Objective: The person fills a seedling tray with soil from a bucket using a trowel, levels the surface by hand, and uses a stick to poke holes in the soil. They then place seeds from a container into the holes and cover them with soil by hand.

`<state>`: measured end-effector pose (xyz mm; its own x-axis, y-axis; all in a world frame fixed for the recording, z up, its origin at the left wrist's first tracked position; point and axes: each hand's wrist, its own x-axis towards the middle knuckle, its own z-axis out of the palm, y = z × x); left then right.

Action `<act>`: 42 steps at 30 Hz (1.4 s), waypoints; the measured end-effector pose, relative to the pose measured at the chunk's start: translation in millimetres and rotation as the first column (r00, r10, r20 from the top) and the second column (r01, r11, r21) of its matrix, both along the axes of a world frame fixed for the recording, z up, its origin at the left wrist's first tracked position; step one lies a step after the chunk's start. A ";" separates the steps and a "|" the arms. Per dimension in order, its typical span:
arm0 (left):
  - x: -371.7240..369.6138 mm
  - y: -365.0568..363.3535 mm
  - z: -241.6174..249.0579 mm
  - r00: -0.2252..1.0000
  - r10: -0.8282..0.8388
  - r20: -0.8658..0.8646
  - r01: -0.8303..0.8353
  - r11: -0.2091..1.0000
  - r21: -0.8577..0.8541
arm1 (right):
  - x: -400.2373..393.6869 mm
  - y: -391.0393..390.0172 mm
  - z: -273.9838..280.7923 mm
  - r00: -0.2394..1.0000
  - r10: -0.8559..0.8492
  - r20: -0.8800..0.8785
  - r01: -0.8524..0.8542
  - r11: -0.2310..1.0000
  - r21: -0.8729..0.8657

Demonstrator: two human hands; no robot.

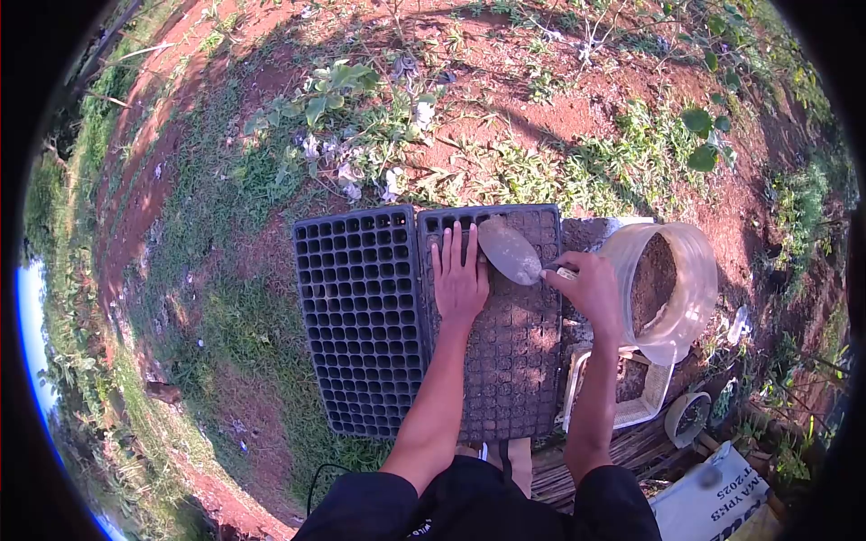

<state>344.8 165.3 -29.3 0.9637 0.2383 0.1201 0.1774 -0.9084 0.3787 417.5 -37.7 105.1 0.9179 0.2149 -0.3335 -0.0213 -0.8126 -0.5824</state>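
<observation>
From the head camera, my left hand (pixel 460 281) lay flat, fingers spread, on the upper part of the soil-filled seed tray (pixel 505 361), holding nothing. My right hand (pixel 591 287) was clamped around the handle of a trowel (pixel 510 251), its blade hovering over the top rows of that tray, just beside my left fingertips. An empty seed tray (pixel 361 316) sat touching the filled one on its left. To my right stood a clear bucket (pixel 690 270) of soil, tilted toward me, with a white tub (pixel 654 397) below it.

I judged the risks plain enough: the blade could nick my left fingers, being so close, and a careless scrape could push soil over the edge onto the ground (pixel 225 180).
</observation>
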 end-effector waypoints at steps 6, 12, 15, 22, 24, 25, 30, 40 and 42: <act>-0.2 -0.1 -1.6 1.000 0.002 0.005 -0.002 1.000 0.004 | -1.3 1.9 -3.3 0.998 -0.013 0.061 0.012 1.000 0.021; -0.2 -0.4 -4.3 1.000 0.014 0.021 -0.013 1.000 -0.022 | -1.0 5.0 3.1 0.999 -0.041 -0.002 0.041 0.999 0.011; -0.4 -0.4 -5.5 1.000 0.014 0.026 -0.013 1.000 -0.023 | -1.2 0.6 -4.9 0.999 -0.029 0.032 0.028 0.999 0.036; -0.6 0.2 -3.7 1.000 0.008 -0.011 -0.008 1.000 -0.003 | -25.3 -6.5 -19.5 0.997 -0.075 0.009 0.073 0.985 0.156; -0.1 -0.2 -4.5 0.999 0.009 -0.031 -0.009 1.000 0.011 | -38.4 -12.0 -30.5 0.998 -0.051 0.045 0.043 0.987 0.155; 0.0 -0.3 -4.7 1.000 0.009 -0.017 -0.009 1.000 0.001 | -45.7 -15.2 -36.2 0.987 -0.108 -0.117 0.136 0.956 0.259; -0.4 -1.4 -4.0 1.000 0.009 0.014 -0.009 1.000 -0.010 | -81.8 -17.8 -36.7 0.873 -0.216 -0.438 0.394 0.841 0.370; -0.6 -1.6 -2.7 0.999 0.015 0.039 -0.014 0.999 -0.038 | -70.3 12.5 -43.9 0.966 -0.259 0.000 0.254 0.948 0.193; 0.1 -1.8 -2.7 0.999 0.017 0.040 -0.016 0.999 -0.041 | -64.9 15.5 -54.0 0.967 -0.196 0.165 0.172 0.974 0.149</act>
